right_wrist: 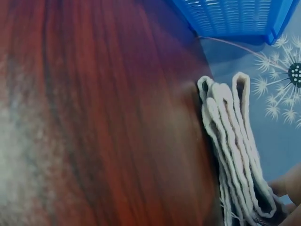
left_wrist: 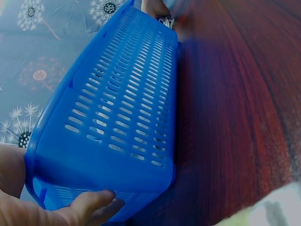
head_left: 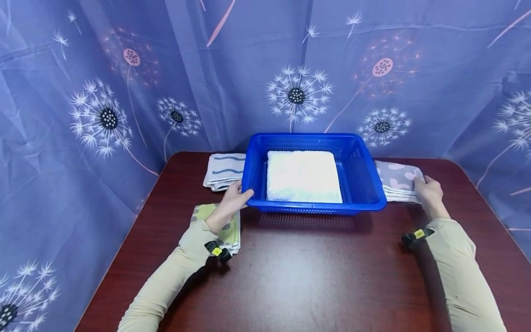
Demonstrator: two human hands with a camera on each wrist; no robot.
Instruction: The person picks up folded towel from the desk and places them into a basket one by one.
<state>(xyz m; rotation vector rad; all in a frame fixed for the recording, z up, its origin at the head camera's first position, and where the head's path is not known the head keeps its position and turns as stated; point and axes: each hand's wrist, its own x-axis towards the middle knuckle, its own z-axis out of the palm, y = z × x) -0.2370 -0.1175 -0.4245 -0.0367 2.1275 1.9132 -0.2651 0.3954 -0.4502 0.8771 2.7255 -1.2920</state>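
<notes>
A blue plastic basket [head_left: 315,205] with slotted walls stands at the back of the table, a folded white towel [head_left: 304,177] lying inside it. My left hand [head_left: 232,203] grips the basket's front left corner, thumb over the rim; the left wrist view shows fingers against the outer wall. To the right of the basket is a folded grey towel with pink patches [head_left: 398,180]. My right hand [head_left: 430,193] holds that towel by its right end. Its stacked white fold edges show in the right wrist view, where the fingers are partly cut off.
A folded white towel with blue wavy stripes [head_left: 226,169] lies left of the basket. Nearer, partly under my left forearm, is a folded yellow-green towel [head_left: 230,233]. A blue dandelion-print curtain [head_left: 249,83] hangs behind the dark red wooden table [head_left: 290,272].
</notes>
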